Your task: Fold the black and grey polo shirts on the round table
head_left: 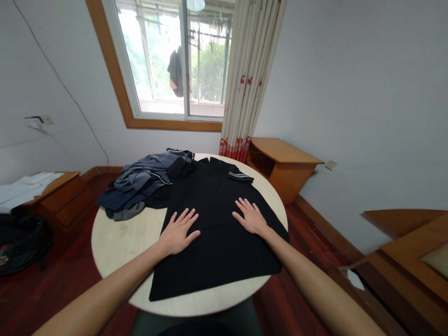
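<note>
A black polo shirt (213, 233) lies spread flat on a round, pale wooden table (115, 252). Its collar points toward the window and its hem lies near me. The right sleeve cuff shows light stripes; the left sleeve is partly lost against dark clothes. My left hand (179, 232) rests flat on the shirt's left side, fingers spread. On the right side of the shirt, my right hand (250, 216) also lies flat, its fingers stretched out. Neither hand grips the cloth.
A heap of grey, navy and black clothes (143, 177) sits at the table's back left, touching the shirt. Behind on the right stands a wooden cabinet (285, 163) beside a curtain (247, 79). A nightstand (66, 200) and a black bag (24, 240) are at left.
</note>
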`<state>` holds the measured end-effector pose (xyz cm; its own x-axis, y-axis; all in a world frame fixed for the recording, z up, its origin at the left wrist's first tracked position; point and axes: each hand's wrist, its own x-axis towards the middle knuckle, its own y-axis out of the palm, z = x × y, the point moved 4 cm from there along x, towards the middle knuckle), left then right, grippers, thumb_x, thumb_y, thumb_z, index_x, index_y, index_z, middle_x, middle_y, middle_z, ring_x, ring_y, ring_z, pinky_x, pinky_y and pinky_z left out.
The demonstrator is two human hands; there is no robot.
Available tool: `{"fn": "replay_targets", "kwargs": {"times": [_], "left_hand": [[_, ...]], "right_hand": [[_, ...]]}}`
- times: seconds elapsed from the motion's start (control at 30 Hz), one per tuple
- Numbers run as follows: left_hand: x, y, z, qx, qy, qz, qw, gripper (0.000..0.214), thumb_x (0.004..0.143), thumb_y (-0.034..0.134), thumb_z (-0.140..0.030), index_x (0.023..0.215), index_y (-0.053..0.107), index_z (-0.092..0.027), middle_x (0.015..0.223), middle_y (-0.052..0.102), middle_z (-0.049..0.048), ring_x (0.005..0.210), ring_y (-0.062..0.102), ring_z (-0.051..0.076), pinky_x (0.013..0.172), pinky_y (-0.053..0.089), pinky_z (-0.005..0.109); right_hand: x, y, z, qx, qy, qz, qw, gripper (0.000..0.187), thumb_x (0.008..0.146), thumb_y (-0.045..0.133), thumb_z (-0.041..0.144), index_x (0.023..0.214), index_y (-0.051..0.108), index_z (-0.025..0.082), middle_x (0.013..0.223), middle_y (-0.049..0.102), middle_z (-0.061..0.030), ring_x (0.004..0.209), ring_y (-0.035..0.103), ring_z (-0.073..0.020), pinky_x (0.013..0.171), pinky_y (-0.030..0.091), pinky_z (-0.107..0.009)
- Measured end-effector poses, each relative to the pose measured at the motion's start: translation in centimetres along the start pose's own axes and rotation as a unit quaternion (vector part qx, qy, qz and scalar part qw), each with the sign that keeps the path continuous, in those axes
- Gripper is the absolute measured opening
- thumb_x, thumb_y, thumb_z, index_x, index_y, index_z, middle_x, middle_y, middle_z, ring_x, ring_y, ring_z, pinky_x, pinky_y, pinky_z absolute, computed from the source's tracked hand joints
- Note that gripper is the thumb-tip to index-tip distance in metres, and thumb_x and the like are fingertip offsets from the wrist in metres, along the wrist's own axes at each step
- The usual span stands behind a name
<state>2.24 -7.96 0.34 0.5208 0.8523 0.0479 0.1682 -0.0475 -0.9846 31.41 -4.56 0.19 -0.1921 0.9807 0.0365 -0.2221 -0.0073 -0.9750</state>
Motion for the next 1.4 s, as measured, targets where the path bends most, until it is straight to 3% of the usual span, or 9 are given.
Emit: {"fn": "replay_targets", "kwargs": {"times": [0.17,0.47,0.63,0.77,0.9,1.0,1.13,1.27,1.4], "left_hand": [[-1.1,-0.4,-0.5,0.008,-0.005,0.013,1.0,0.069,0.099,0.028,-0.064,0.157,0.032,-0.026,0.165,0.022,0.0046,0.153,0.016,0.03,0.121,0.015,0.06],[-6.7,-1.0,-4.5,-0.02,0.005,0.05,0.999,0.072,0.097,0.033,-0.064,0.157,0.033,-0.024,0.165,0.023,0.0083,0.153,0.017,0.034,0.12,0.015,0.063],[-1.3,-2.7,-5.3,-0.048,0.032,0.005,0.998,0.056,0.098,0.039,-0.056,0.139,0.057,-0.022,0.151,0.05,0.0107,0.142,0.042,0.028,0.122,0.023,0.053],[6.3,-2.5,-1.2,-0.001,0.014,-0.017,1.0,0.056,0.099,0.038,-0.048,0.147,0.048,-0.021,0.162,0.032,0.0109,0.151,0.025,0.029,0.122,0.015,0.057],[9.0,-1.8,5.2,0.01,-0.033,-0.003,0.999,0.056,0.098,0.039,-0.051,0.147,0.049,-0.024,0.16,0.037,0.0092,0.149,0.031,0.027,0.119,0.026,0.051],[9.8,-3.5,8.3,0.018,-0.031,-0.047,0.998,0.049,0.099,0.038,-0.047,0.135,0.06,-0.023,0.152,0.049,0.008,0.139,0.046,0.026,0.111,0.04,0.044],[13.3,-7.2,11.5,0.032,-0.087,-0.124,0.988,0.045,0.1,0.032,-0.031,0.13,0.064,-0.021,0.143,0.059,0.008,0.128,0.054,0.027,0.107,0.043,0.042],[17.5,-8.3,14.9,0.038,-0.151,-0.043,0.987,0.052,0.092,0.041,-0.018,0.141,0.056,-0.023,0.14,0.061,0.0104,0.127,0.056,0.028,0.103,0.044,0.041],[19.9,-7.7,16.3,0.054,-0.115,0.05,0.991,0.057,0.085,0.053,-0.021,0.141,0.056,-0.029,0.136,0.064,0.0072,0.131,0.052,0.03,0.111,0.034,0.05]], "right_hand": [[-1.5,-0.5,-2.9,-0.035,0.044,0.01,0.998,0.074,0.1,0.023,0.063,0.158,0.029,0.017,0.166,0.019,-0.0062,0.154,0.012,-0.0267,0.123,0.013,-0.049],[-5.1,-3.2,0.4,-0.073,0.03,0.092,0.993,0.081,0.089,0.05,0.065,0.151,0.044,0.013,0.16,0.034,-0.0172,0.146,0.033,-0.0374,0.118,0.024,-0.057],[0.1,-3.7,4.8,0.006,-0.077,0.023,0.997,0.064,0.095,0.046,0.055,0.145,0.052,0.016,0.153,0.045,-0.016,0.142,0.042,-0.0305,0.118,0.028,-0.048],[5.7,-1.0,5.8,0.056,-0.125,0.043,0.99,0.06,0.099,0.041,0.052,0.151,0.045,0.021,0.162,0.032,-0.0111,0.15,0.028,-0.0279,0.121,0.02,-0.05],[8.8,-0.3,0.6,0.023,-0.039,0.012,0.999,0.061,0.102,0.033,0.052,0.153,0.041,0.02,0.163,0.03,-0.0103,0.151,0.025,-0.0267,0.121,0.019,-0.049],[10.5,-1.1,-4.0,-0.032,0.072,-0.008,0.997,0.059,0.104,0.028,0.047,0.152,0.041,0.016,0.156,0.042,-0.0154,0.144,0.037,-0.0294,0.116,0.028,-0.052],[13.3,-2.3,-6.9,-0.097,0.099,-0.044,0.989,0.06,0.103,0.033,0.047,0.153,0.039,0.016,0.155,0.042,-0.0164,0.141,0.04,-0.0314,0.118,0.021,-0.052],[15.8,-2.8,-10.1,-0.12,0.142,-0.052,0.981,0.062,0.102,0.033,0.049,0.154,0.037,0.016,0.161,0.032,-0.0148,0.147,0.029,-0.0327,0.118,0.021,-0.051],[16.8,-2.7,-14.3,-0.117,0.196,-0.034,0.973,0.061,0.102,0.03,0.049,0.15,0.043,0.015,0.156,0.04,-0.017,0.143,0.037,-0.0321,0.114,0.029,-0.046]]}}
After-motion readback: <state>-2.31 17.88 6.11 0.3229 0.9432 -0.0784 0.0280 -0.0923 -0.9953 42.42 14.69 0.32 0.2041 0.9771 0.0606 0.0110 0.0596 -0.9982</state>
